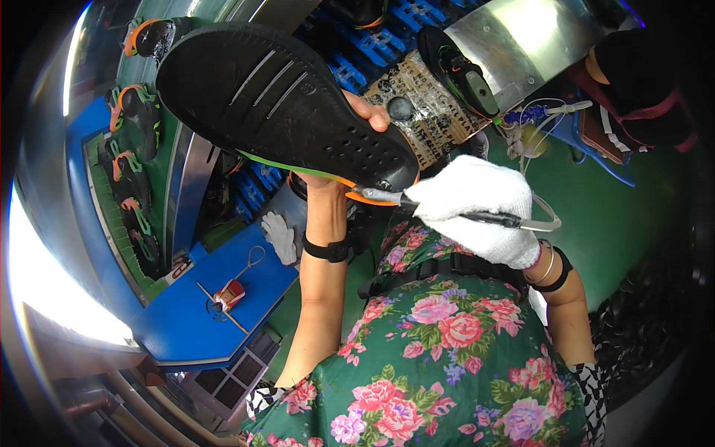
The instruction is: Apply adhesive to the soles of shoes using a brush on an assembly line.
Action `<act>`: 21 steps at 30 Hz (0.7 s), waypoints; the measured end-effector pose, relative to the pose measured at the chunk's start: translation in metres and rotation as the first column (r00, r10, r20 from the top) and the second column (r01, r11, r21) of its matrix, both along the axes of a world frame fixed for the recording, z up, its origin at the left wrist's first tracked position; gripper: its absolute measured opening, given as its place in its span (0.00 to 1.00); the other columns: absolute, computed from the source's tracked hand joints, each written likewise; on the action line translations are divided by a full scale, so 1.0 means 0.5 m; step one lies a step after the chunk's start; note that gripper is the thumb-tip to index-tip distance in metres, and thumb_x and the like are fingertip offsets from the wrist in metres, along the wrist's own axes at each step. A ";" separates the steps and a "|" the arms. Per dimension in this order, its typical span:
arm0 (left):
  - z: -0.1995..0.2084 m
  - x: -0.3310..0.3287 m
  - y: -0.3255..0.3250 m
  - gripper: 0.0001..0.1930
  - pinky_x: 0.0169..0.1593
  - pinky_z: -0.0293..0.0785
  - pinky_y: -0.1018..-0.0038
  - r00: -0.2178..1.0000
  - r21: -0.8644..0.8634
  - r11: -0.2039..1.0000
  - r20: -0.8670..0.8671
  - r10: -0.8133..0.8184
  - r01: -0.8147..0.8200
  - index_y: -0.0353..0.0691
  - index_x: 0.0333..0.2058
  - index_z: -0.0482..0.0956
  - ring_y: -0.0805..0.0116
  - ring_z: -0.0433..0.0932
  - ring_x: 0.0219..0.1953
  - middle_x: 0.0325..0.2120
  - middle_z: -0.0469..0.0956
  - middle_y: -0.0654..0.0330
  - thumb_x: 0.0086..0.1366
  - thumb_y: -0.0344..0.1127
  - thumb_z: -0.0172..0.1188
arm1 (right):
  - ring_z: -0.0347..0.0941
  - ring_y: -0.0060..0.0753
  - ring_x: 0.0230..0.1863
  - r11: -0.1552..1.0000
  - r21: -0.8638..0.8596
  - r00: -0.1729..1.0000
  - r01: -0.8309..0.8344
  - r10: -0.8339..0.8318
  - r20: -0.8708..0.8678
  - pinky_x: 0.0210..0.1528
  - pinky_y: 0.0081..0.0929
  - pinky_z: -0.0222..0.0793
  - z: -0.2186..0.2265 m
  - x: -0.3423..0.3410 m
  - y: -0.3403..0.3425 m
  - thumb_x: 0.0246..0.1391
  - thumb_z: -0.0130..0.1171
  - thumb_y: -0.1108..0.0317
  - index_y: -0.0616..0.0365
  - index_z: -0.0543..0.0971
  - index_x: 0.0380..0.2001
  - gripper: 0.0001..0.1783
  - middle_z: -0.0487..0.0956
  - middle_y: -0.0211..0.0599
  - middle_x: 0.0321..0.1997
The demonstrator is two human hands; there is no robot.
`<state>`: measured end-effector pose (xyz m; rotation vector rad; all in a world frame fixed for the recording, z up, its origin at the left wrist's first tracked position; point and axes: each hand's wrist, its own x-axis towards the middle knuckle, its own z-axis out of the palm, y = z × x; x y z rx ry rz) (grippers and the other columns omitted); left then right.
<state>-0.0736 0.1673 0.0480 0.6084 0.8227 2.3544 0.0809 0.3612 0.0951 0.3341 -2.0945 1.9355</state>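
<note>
My left hand, bare, grips a black shoe with its sole turned up toward me. Slots mark the forefoot of the sole and small round holes the heel; green and orange trim shows along the lower edge. The fingers are partly hidden behind the shoe. My right hand, in a white knitted glove, is closed round a dark pen-shaped tool with a pale cord looping from its rear. The tool's front end is at the orange heel edge; I cannot tell whether it touches.
Another black shoe lies by a taped cardboard piece at the blue-slatted conveyor. Several shoes line the left side. A blue table holds a red spool and a glove. Black scraps cover the floor at right.
</note>
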 end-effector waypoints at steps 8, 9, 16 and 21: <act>0.027 0.022 0.031 0.32 0.49 0.73 0.58 0.993 -0.068 0.996 0.099 0.062 -0.055 0.25 0.42 0.76 0.54 0.80 0.38 0.33 0.78 0.48 0.67 0.58 0.56 | 0.82 0.39 0.36 0.997 0.074 0.998 -0.023 0.027 -0.055 0.38 0.33 0.78 0.030 0.016 -0.001 0.44 0.71 0.78 0.58 0.87 0.37 0.14 0.86 0.41 0.40; 0.028 0.023 0.034 0.35 0.49 0.74 0.58 0.991 -0.076 0.994 0.103 0.090 -0.082 0.25 0.42 0.76 0.54 0.80 0.38 0.33 0.78 0.48 0.67 0.61 0.55 | 0.82 0.40 0.36 0.997 0.068 0.997 -0.020 0.025 -0.071 0.38 0.33 0.78 0.030 0.015 -0.003 0.43 0.71 0.78 0.58 0.87 0.37 0.14 0.86 0.41 0.40; 0.016 0.026 0.045 0.47 0.48 0.80 0.61 0.991 -0.094 0.990 0.074 0.109 -0.102 0.23 0.44 0.75 0.53 0.81 0.40 0.34 0.79 0.45 0.62 0.75 0.53 | 0.82 0.42 0.37 0.996 0.008 0.993 0.093 -0.092 -0.071 0.40 0.34 0.78 0.023 0.019 0.005 0.41 0.71 0.80 0.59 0.87 0.34 0.13 0.86 0.45 0.39; 0.016 0.028 0.052 0.45 0.48 0.80 0.60 0.992 -0.037 0.998 0.115 0.058 -0.054 0.23 0.45 0.74 0.53 0.80 0.42 0.37 0.79 0.44 0.62 0.73 0.54 | 0.83 0.39 0.40 0.992 0.113 0.996 0.058 -0.050 -0.074 0.41 0.32 0.78 0.017 0.036 -0.006 0.44 0.72 0.77 0.56 0.87 0.41 0.16 0.87 0.36 0.42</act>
